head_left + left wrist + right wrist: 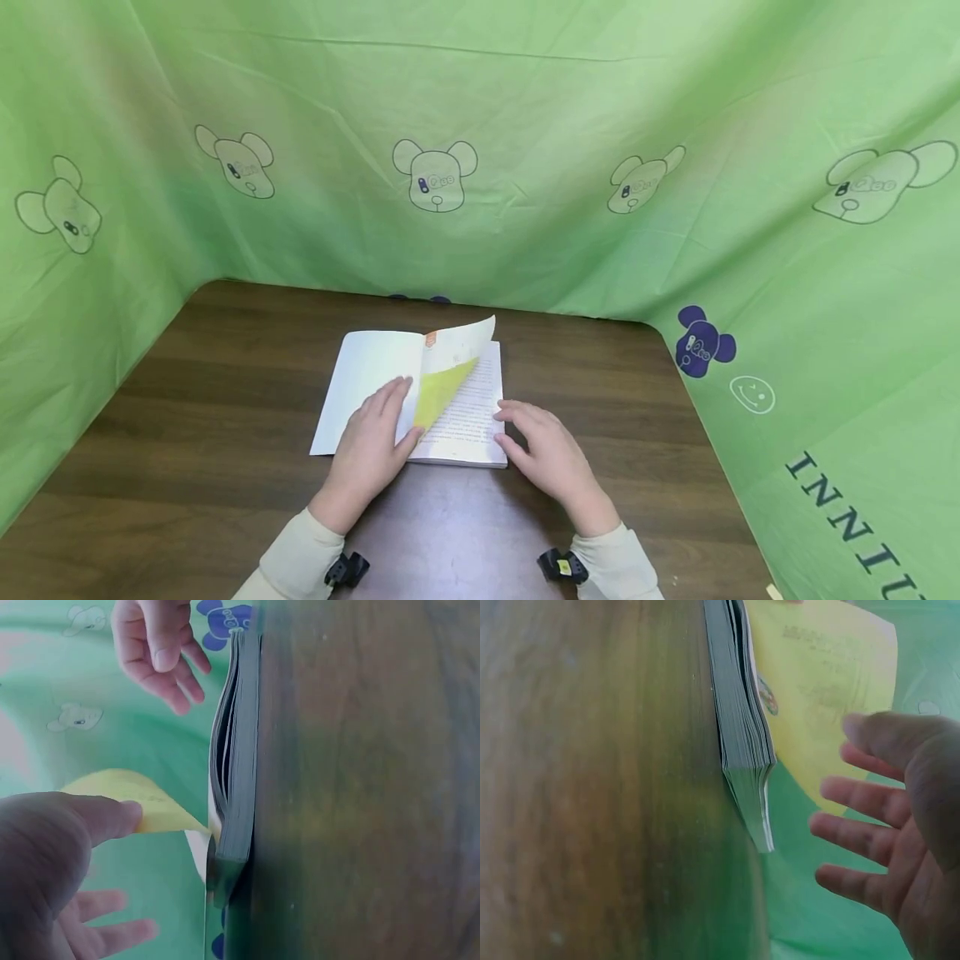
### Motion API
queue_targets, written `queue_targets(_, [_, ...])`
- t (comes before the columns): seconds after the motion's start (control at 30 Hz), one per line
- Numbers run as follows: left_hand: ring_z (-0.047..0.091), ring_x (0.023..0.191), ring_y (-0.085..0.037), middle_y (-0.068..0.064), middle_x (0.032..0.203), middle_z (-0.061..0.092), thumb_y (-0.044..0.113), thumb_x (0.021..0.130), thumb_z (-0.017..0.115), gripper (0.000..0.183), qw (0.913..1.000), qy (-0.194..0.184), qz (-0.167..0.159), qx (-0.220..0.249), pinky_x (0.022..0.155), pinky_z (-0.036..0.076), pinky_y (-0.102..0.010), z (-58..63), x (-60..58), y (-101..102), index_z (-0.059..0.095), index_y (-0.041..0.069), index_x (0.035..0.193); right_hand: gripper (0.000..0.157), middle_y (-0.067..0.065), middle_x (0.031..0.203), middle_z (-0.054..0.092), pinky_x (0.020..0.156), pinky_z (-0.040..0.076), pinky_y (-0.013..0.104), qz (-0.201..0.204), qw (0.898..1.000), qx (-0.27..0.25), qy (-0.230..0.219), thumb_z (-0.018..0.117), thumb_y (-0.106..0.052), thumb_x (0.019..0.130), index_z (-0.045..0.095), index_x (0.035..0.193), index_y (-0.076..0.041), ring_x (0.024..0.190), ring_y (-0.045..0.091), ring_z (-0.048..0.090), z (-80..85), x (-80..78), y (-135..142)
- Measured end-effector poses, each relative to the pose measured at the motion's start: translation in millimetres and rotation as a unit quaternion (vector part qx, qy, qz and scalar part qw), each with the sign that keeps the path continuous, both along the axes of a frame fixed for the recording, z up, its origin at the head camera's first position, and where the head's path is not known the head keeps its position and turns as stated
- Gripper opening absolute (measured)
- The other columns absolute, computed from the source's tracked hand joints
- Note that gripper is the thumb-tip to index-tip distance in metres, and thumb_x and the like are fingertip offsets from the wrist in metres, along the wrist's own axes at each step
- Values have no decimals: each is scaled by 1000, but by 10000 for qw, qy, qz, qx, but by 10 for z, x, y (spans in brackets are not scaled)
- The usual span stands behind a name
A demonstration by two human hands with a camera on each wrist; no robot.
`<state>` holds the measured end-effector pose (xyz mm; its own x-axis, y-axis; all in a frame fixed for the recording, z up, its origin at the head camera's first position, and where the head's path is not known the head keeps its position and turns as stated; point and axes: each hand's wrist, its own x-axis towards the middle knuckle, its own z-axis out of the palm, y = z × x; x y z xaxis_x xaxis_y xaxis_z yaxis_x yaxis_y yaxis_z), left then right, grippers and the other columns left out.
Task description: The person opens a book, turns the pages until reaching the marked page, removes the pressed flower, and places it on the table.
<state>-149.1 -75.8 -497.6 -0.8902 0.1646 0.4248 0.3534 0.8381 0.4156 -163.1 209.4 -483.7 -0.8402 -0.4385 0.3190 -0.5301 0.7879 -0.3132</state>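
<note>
Book near far table edge (left hand touching page); room both sides.

Open book at lower centre, yellow-sided leaf curled up, person's left hand over left page, right hand beside right edge

Brown wood-grain table, dark streaks, pale sheen toward the front — an open book lying on it

Bright head view, pale glare on the tabletop; wrist views dimmer, hazy.
</note>
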Motion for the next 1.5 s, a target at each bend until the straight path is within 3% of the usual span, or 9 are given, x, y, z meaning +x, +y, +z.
queue_targets(0.13, [41, 143, -40, -20, 161, 36, 24, 79, 90, 108, 9980, 624, 119, 70, 110, 41, -59, 28, -6, -49, 23, 3, 161, 28, 4, 137, 67, 110, 45, 51, 393, 9990, 217, -2, 76, -25, 93, 72, 119, -14, 131, 24, 60, 3, 34, 6])
queue_targets(0.23, [28, 149, -43, -22, 166, 23, 23, 72, 95, 121, 9946, 1015, 202, -83, 112, 32, -67, 46, -9, -95, 18, 3, 162, 32, 7, 138, 66, 111, 44, 54, 705, 9973, 220, 58, 78, -23, 91, 71, 120, -11, 133, 25, 59, -5, 48, 12])
queue_targets(0.4, [10, 155, -45, -21, 170, 6, 25, 71, 95, 118, 9914, 1156, 156, -598, 113, 13, -78, 59, -12, -159, 21, 8, 163, 36, 8, 141, 64, 112, 42, 56, 907, 9956, 216, 74, 79, -23, 91, 70, 123, -9, 135, 27, 57, -21, 51, 23])
queue_targets(0.57, [6, 157, -44, -15, 172, 7, 27, 76, 91, 108, 9882, 1102, -22, -1061, 112, 6, -81, 54, -19, -191, 28, 12, 162, 39, 8, 144, 62, 114, 40, 56, 943, 9952, 264, 0, 78, -27, 92, 70, 127, -10, 138, 27, 54, -51, 49, 36])
queue_targets(0.8, [5, 158, -41, -9, 173, 14, 22, 81, 86, 96, 9879, 821, -213, -1297, 113, 2, -80, 33, -21, -216, 34, 17, 161, 45, 8, 149, 58, 115, 37, 56, 1073, 9938, 281, -107, 78, -27, 92, 67, 133, -11, 141, 29, 51, -109, 50, 56])
queue_targets(1.23, [22, 156, -36, -2, 168, 31, 4, 90, 67, 72, 9889, 52, -899, -1180, 116, 14, -75, -29, -28, -198, 45, 20, 157, 55, 6, 156, 51, 119, 29, 61, 1189, 9908, 364, -539, 75, -34, 93, 61, 143, -13, 146, 29, 45, -130, 44, 51])
queue_targets(1.37, [31, 153, -34, -2, 164, 39, 4, 93, 64, 65, 9875, -297, -1037, -1147, 115, 22, -73, -46, -27, -192, 47, 19, 155, 55, 7, 155, 51, 119, 28, 60, 1205, 9906, 387, -522, 75, -33, 93, 62, 142, -12, 146, 29, 45, -120, 42, 43])
queue_targets(1.5, [36, 151, -35, -2, 162, 43, 9, 96, 61, 60, 9855, -906, -1096, -929, 116, 25, -71, -71, -28, -177, 49, 21, 154, 54, 8, 154, 52, 118, 30, 61, 1243, 9904, 397, -450, 75, -33, 93, 63, 141, -10, 145, 29, 46, -116, 37, 24])
